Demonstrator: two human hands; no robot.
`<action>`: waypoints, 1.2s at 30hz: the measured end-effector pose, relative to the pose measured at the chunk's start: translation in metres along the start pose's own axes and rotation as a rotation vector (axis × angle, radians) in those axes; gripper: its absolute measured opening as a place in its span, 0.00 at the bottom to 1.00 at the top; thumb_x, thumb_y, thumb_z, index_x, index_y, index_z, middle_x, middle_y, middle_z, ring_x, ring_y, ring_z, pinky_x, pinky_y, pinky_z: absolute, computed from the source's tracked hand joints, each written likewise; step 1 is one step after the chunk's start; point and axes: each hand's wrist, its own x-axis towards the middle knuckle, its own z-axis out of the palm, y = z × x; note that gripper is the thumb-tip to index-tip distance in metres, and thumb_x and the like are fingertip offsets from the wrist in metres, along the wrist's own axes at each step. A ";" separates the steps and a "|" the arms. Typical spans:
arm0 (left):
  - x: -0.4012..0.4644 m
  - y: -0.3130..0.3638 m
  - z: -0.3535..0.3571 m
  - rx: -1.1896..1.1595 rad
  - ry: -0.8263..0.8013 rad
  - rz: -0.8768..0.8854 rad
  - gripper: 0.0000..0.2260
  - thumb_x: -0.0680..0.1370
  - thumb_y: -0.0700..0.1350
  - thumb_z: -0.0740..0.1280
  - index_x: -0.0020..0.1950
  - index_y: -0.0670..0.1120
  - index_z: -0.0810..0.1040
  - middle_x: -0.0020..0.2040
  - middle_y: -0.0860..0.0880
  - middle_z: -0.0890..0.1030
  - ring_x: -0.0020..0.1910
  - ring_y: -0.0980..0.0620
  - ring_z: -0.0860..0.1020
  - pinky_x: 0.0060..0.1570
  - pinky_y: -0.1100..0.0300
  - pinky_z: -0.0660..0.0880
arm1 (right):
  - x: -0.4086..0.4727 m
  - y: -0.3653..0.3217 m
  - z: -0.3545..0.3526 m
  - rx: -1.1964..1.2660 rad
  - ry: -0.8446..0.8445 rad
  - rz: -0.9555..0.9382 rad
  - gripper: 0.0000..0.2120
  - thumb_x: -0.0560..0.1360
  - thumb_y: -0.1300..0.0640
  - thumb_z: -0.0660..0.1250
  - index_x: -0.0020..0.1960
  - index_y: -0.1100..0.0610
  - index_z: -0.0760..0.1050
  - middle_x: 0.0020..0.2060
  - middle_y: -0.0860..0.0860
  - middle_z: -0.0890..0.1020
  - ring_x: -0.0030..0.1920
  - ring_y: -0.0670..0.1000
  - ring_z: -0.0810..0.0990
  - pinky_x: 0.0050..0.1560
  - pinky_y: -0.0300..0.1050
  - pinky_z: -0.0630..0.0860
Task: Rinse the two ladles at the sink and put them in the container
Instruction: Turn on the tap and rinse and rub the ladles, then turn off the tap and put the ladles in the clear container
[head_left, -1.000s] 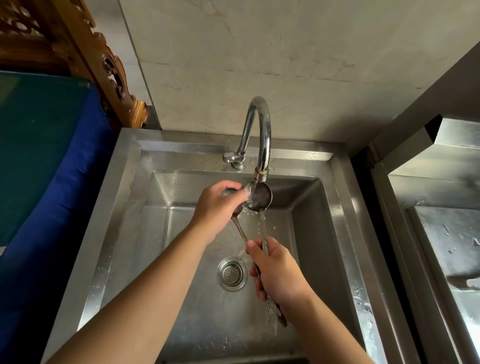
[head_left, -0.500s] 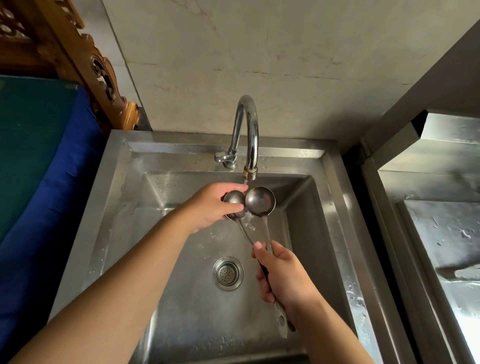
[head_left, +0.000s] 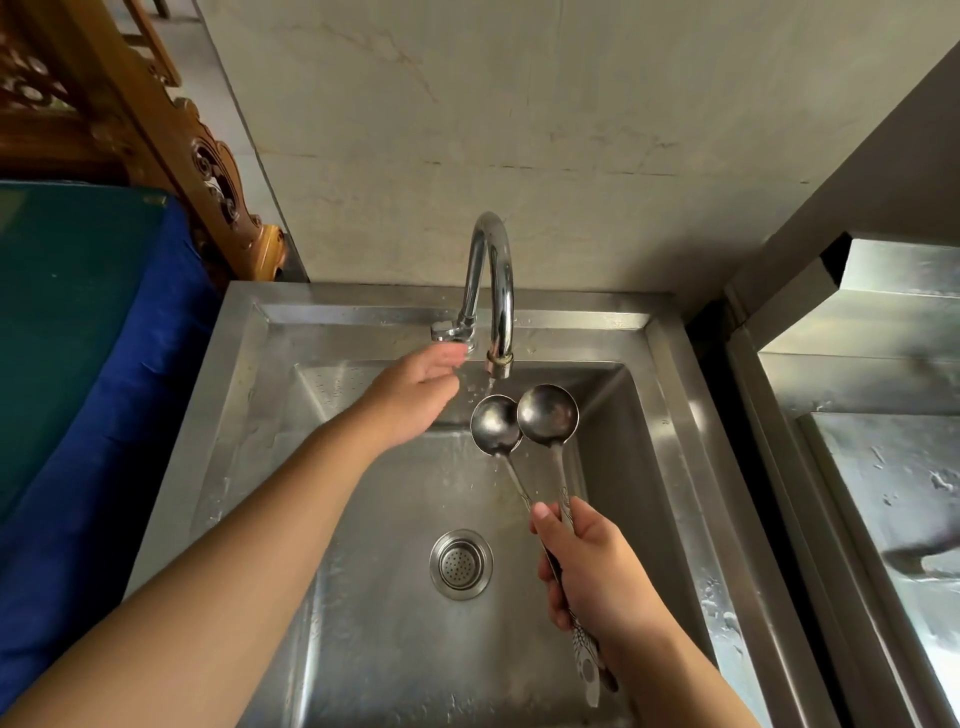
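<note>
Two steel ladles are held together by their handles in my right hand, over the steel sink. The left ladle has its bowl right under the spout of the curved tap, where a thin stream of water falls. The right ladle sits beside it, overlapping its rim. My left hand is up at the tap's lever, fingertips touching or just short of it, holding nothing. No container for the ladles shows.
The drain strainer lies in the wet sink bottom. A blue and green cushion and carved wooden furniture stand left of the sink. A second steel unit adjoins on the right.
My left hand has let go of the ladle bowls and moved up and left to the tap lever. The ladles stay under the spout in my right hand.
</note>
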 end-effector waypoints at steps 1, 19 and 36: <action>0.005 -0.004 -0.003 0.178 0.058 0.028 0.25 0.76 0.44 0.59 0.74 0.55 0.68 0.72 0.53 0.72 0.72 0.51 0.69 0.71 0.51 0.66 | 0.000 0.001 -0.001 -0.009 0.005 -0.002 0.13 0.82 0.51 0.64 0.47 0.61 0.75 0.22 0.47 0.75 0.18 0.49 0.68 0.19 0.39 0.67; 0.014 -0.031 -0.002 0.959 -0.102 0.005 0.39 0.76 0.47 0.63 0.82 0.48 0.45 0.83 0.52 0.44 0.79 0.45 0.57 0.70 0.42 0.65 | -0.032 0.000 0.016 0.066 0.065 0.025 0.12 0.82 0.52 0.64 0.46 0.60 0.76 0.22 0.48 0.75 0.19 0.49 0.71 0.19 0.40 0.70; -0.151 -0.011 0.035 -0.818 -0.395 -0.401 0.20 0.79 0.56 0.63 0.60 0.42 0.81 0.41 0.46 0.82 0.41 0.47 0.83 0.47 0.54 0.78 | -0.087 -0.011 0.076 0.101 0.075 -0.051 0.15 0.81 0.47 0.64 0.43 0.56 0.77 0.23 0.49 0.76 0.22 0.48 0.71 0.21 0.43 0.70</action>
